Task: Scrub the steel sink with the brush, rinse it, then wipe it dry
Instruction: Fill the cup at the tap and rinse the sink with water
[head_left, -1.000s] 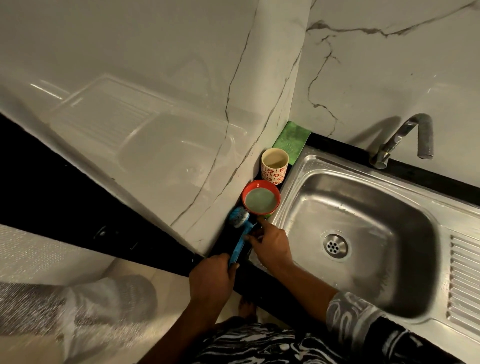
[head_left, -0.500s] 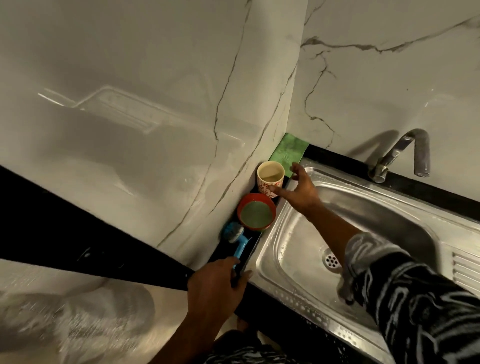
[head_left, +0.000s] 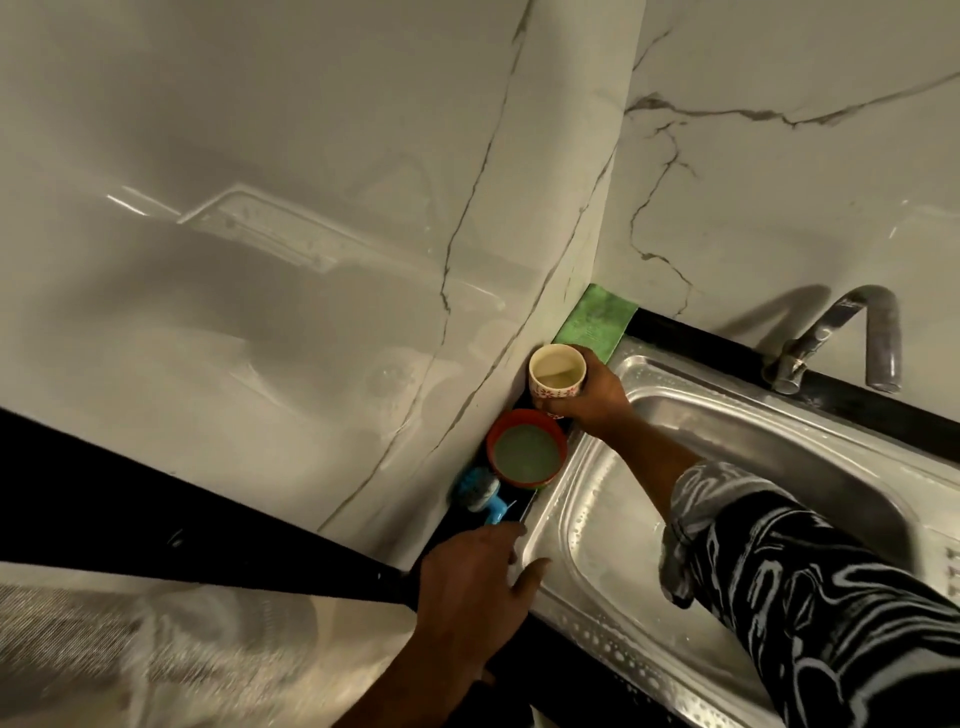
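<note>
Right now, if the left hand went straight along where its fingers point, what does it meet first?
The blue brush: the left hand points its fingers at the handle, just ahead, possibly already touching. Beyond it sits the red bowl. Depth is hard to judge.

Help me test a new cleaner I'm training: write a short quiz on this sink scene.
1. True or false: the red bowl stands between the patterned cup and the blue brush.
2. What does the right hand grip? A the blue brush; B the patterned cup; C the red bowl.
3. Fill in: the cloth in the corner behind the patterned cup is ___.
Key: 1 true; 2 B; 3 green.
</note>
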